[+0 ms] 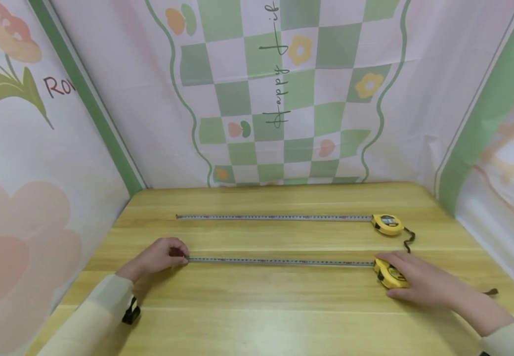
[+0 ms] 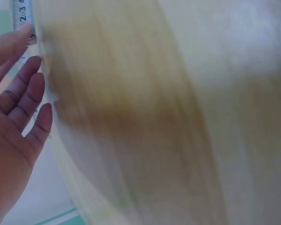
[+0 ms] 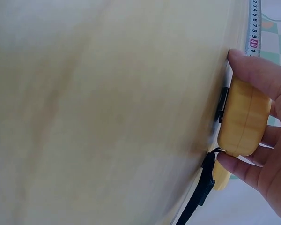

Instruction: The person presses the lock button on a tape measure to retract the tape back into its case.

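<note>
A yellow tape measure (image 1: 383,274) lies near the right side of the table, and my right hand (image 1: 432,282) grips its case. In the right wrist view the thumb and fingers wrap the yellow case (image 3: 246,117), with a black wrist strap (image 3: 201,185) trailing from it. Its blade (image 1: 279,261) runs out leftward, flat along the wood. At the blade's far end my left hand (image 1: 159,257) pinches the tip between thumb and index finger. The left wrist view shows the blade's numbers (image 2: 23,16) beside the thumb, the other fingers loosely bent.
Farther back, a second yellow tape measure (image 1: 388,224) lies with its blade (image 1: 275,217) extended leftward, roughly parallel to the first. Its black strap (image 1: 410,238) hangs toward my right hand. Printed curtains (image 1: 283,99) stand behind the wooden table (image 1: 257,316) and at both sides.
</note>
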Action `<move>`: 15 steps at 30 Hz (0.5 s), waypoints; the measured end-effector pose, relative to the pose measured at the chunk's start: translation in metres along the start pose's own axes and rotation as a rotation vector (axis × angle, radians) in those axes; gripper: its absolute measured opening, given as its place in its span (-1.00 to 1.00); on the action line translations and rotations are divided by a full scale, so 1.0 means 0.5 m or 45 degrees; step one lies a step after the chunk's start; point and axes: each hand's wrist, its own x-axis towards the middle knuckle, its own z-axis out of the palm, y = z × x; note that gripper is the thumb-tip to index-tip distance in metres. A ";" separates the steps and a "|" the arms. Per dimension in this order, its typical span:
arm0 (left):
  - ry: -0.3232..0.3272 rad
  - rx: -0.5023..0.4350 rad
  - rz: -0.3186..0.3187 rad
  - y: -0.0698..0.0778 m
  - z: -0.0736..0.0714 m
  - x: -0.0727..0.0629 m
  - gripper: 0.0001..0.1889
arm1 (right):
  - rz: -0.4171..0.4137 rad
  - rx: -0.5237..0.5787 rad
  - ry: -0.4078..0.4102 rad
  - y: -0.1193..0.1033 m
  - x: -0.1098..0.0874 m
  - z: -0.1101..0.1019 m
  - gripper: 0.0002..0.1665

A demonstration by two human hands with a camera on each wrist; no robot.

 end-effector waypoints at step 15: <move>0.025 -0.066 0.012 0.005 0.000 0.002 -0.95 | 0.054 0.015 0.017 0.010 0.007 -0.012 -0.07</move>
